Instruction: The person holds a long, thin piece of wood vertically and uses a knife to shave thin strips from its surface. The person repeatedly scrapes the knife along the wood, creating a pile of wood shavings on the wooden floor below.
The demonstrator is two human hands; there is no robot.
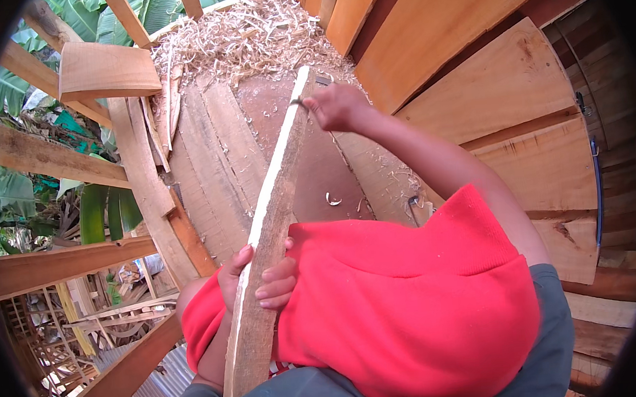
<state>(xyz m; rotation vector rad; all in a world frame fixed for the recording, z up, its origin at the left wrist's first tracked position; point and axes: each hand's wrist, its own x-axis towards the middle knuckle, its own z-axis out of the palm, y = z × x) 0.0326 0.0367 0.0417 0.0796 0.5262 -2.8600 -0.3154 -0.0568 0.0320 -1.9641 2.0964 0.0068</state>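
A long wooden beam [279,215] slants from my lap up to the far middle, its left face pale and its other visible face rough brown. My left hand [261,278] wraps round its lower half, thumb on the pale side and fingers on the brown face. Near the far end, my right hand [338,108] is closed in a fist against the beam. A thin dark piece [296,101] lies across the wood beside its fingers, and a small metal piece [323,79] shows just beyond. What the right fist grips is mostly hidden.
Curly wood shavings [242,36] pile up at the far end of the plank floor [213,154]. Wooden panels [515,84] line the right side. On the left stand open framing timbers [53,153] and a thick wood block [106,69]. Red cloth [404,302] covers my legs.
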